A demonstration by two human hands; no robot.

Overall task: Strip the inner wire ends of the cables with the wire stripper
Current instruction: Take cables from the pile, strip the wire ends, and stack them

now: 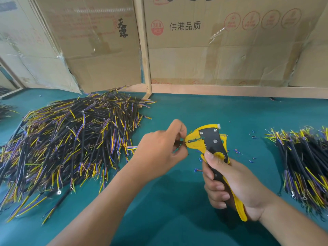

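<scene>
My right hand [230, 185] squeezes the wire stripper [213, 150], nose pointing up and left, where my left hand [163, 148] pinches a cable [181, 142] lying sideways.

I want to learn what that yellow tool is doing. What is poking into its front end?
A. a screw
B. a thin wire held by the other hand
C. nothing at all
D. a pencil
B: the left hand pinches a thin wire whose end sits in the mouth of the wire stripper, which the right hand grips.

A teal-covered table [177, 219] runs back to a pale wooden frame [144, 50] along its far edge, backed by taped cardboard boxes [221, 59] under even light.
</scene>
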